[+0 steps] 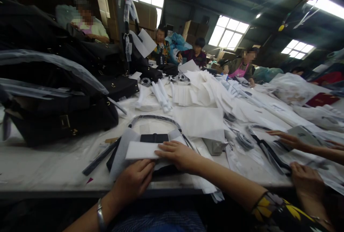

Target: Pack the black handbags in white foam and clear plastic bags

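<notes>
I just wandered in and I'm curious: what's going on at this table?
A person's right hand lies on a white rectangular pad over a black bag with a looped dark handle, on a white table. The left hand is at the pad's near edge. Beyond the bag lies a heap of thin white sheets, and a larger black bag stands to the left. At the right, another person's hand is at a curved dark strap.

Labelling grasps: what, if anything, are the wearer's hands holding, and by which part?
White pad: right hand over its right end, left hand at its lower edge. Whether either actually grips it can't be told.
</notes>
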### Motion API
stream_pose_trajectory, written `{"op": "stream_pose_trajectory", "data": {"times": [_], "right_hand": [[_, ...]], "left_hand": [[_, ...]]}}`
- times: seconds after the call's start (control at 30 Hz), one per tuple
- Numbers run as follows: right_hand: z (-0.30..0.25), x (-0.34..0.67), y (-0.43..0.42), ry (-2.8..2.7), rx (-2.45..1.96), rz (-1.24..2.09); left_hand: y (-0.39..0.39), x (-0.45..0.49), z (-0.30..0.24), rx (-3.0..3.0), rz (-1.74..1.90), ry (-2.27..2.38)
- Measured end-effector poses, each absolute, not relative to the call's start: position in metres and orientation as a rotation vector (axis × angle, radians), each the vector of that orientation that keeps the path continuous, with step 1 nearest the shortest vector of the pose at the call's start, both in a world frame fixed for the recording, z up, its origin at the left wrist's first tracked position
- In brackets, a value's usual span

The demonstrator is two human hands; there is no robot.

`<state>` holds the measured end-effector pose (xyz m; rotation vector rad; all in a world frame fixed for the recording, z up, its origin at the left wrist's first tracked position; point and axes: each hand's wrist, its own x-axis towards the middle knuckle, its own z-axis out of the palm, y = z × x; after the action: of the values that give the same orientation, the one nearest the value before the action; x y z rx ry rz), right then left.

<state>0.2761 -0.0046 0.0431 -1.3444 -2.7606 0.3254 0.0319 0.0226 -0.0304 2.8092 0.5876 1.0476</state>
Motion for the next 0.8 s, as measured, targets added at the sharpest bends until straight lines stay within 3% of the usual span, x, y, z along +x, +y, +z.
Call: {"op": "stream_pose_trajectory", "data": {"times": [0.37, 0.57, 0.8], "right_hand": [[0.036, 0.261, -0.014, -2.773, -1.411, 0.409], [0.027, 0.266, -0.019, -2.666, -1.4, 0.524], [0.025, 0.274, -0.026, -2.393, -1.34, 0.626]], "left_hand": [[0.017, 0.031, -0.034, 2.891, 1.21, 0.536], [0.002, 0.023, 0.001, 2.849, 1.28, 0.612], [0.019, 0.031, -0.015, 3.03, 0.821, 0.718]]}}
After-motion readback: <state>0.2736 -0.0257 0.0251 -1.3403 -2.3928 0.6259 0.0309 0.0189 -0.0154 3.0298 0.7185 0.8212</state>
